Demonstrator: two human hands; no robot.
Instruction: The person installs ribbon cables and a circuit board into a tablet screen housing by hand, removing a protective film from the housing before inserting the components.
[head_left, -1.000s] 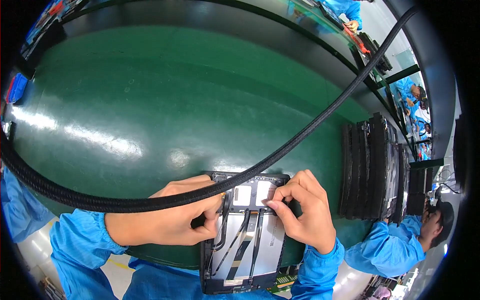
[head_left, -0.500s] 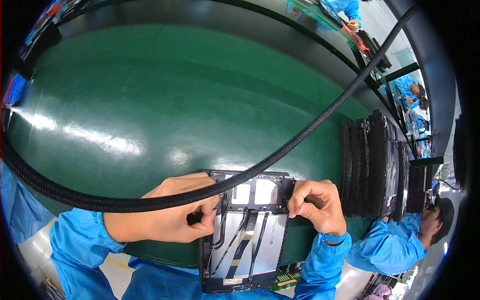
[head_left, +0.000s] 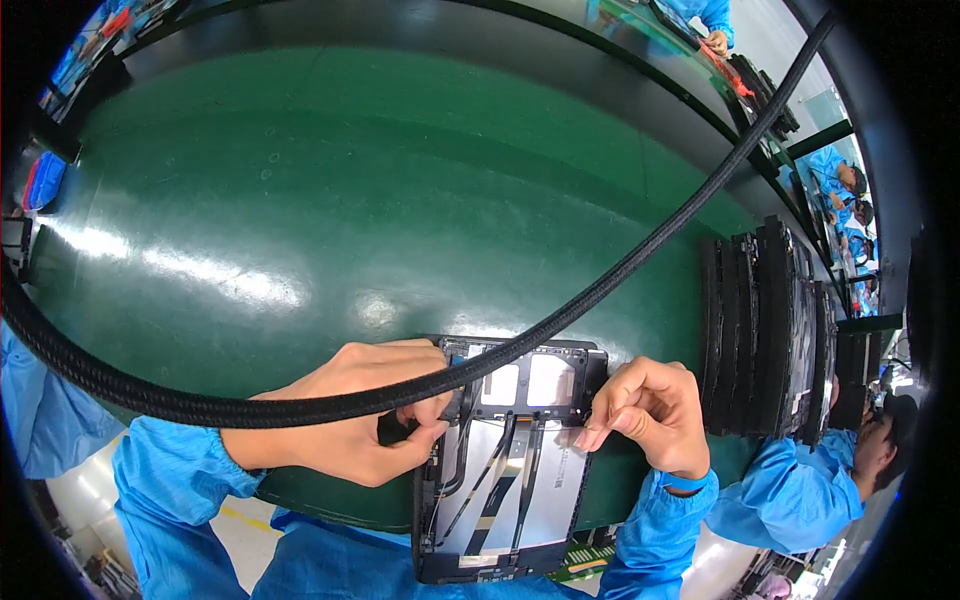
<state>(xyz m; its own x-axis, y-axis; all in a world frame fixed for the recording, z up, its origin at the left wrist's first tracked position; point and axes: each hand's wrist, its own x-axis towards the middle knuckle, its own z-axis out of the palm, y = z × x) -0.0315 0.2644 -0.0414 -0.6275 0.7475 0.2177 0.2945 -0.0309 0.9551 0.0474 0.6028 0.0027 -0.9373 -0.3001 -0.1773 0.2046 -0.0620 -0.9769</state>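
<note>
An opened tablet-like device (head_left: pixel 549 490) lies at the table's near edge, its inside facing up. It has a black frame, a silver battery, dark cables running lengthwise and two pale windows in the far part. My left hand (head_left: pixel 340 447) is closed at the device's left edge, thumb and fingers pinched together. Over the right side, near the battery's far corner, my right hand (head_left: pixel 658 418) pinches with thumb and forefinger. A faint, thin clear line shows by the right fingertips. What either pinch holds is too small to make out.
A thick black braided cable (head_left: pixel 640 262) arcs across the view, in front of my left hand. Stacks of similar dark devices (head_left: pixel 765 330) stand on the green table (head_left: pixel 330 190) at right. A co-worker in blue (head_left: pixel 790 495) sits beyond them. A green board (head_left: pixel 590 556) shows below the table edge.
The whole view has shifted slightly, carrying the scene rightward. My right fingertips have moved from the device's right edge inward over it. My left hand stays pinched at the left edge.
</note>
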